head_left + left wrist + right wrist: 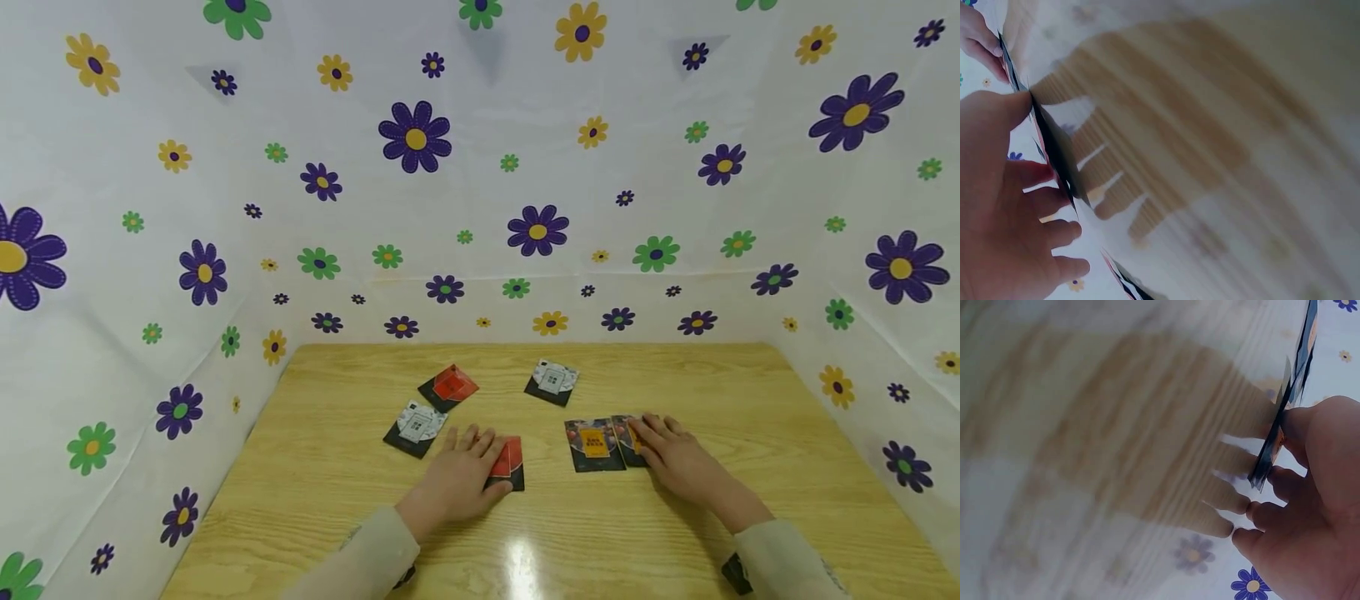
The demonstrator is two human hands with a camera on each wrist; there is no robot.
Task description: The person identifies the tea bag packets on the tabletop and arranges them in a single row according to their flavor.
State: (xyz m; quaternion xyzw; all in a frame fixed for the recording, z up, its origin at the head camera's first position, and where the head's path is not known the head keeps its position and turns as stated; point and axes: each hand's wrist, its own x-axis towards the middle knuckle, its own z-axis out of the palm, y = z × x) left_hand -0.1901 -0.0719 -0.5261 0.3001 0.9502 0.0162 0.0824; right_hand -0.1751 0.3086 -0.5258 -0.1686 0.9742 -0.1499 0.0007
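My left hand [459,479] lies palm down over a red-and-black square packet [515,468], hiding its left part. Its fingers are stretched out, and in the left wrist view the thumb [1013,107] touches the edge of this thin packet [1052,140]. On the right side, my right hand [686,462] rests on an orange-and-black packet [626,437], covering its right part. The right wrist view shows the thumb [1297,422] against that packet [1267,453], the other fingers loosely extended. A matching orange-and-black packet [595,445] lies directly left of it, edges meeting or slightly overlapping.
Further back on the wooden table [495,542] lie a red-and-black packet [449,387] and a white-and-black packet [416,428], close together. Another white-and-black packet [552,382] is at the back middle. Flower-patterned white cloth [480,192] encloses the table's back and sides.
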